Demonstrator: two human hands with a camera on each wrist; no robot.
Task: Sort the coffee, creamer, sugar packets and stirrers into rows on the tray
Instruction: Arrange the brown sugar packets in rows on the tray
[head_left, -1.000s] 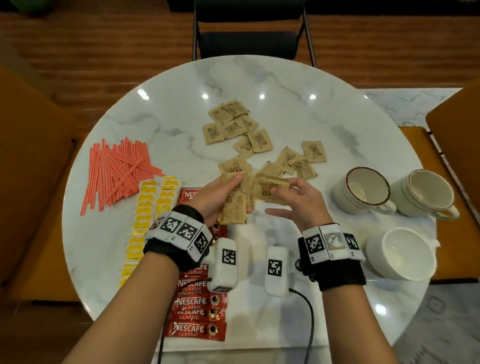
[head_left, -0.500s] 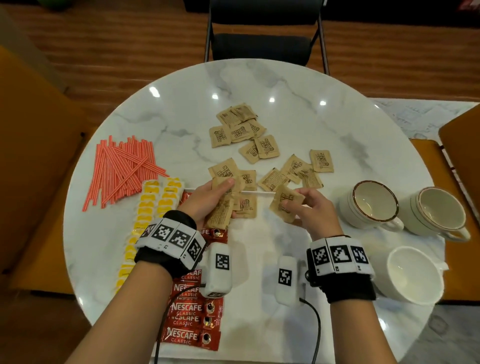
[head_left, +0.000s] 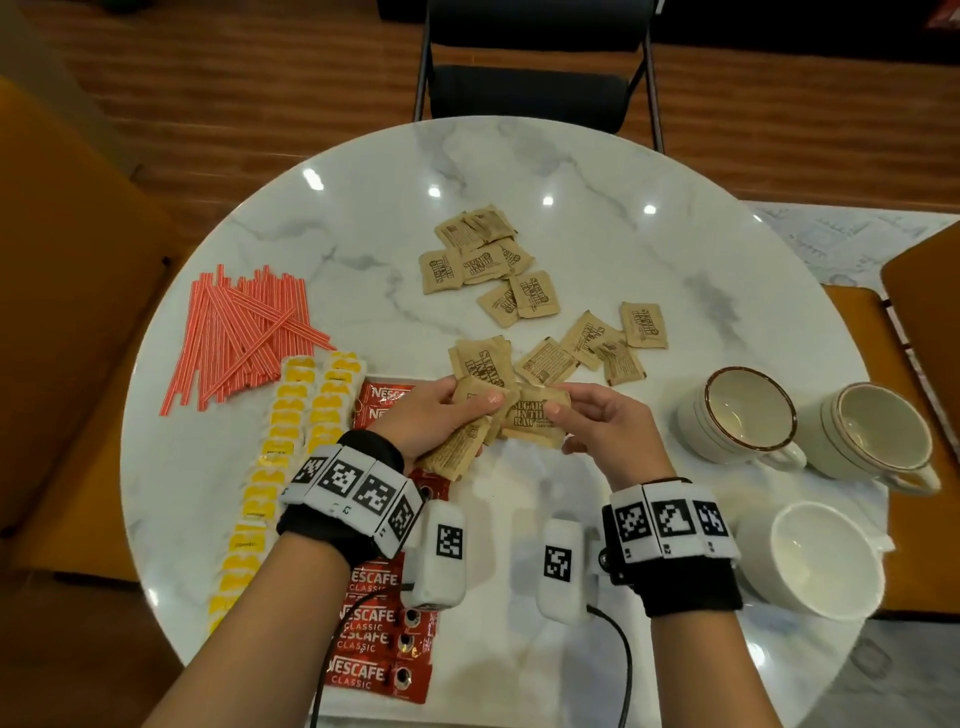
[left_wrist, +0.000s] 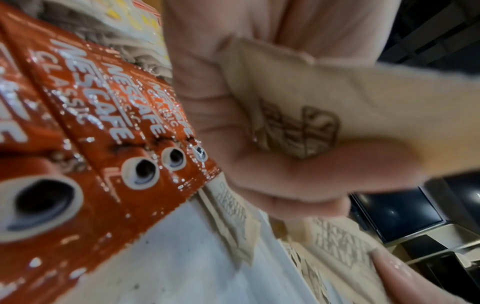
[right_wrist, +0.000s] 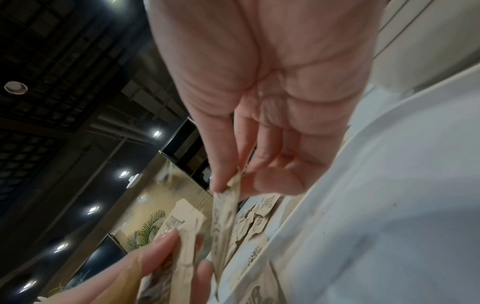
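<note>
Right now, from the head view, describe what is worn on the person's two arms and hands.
Both forearms are bare, with no sleeves or gloves. The left hand and right hand each have a black fabric wrist wrap under a band of white blocks printed with black square markers. A rounded white camera unit with its own marker hangs at each wrist, trailing a black cable.

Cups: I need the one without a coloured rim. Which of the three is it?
The plain white cup, nearest the person by the right hand; the two cups farther back have dark-lined rims.

The hands have closed together, the right hand (head_left: 602, 431) bringing its sugar packet (head_left: 535, 415) against the left hand's (head_left: 431, 415) stack (head_left: 457, 447).
</note>
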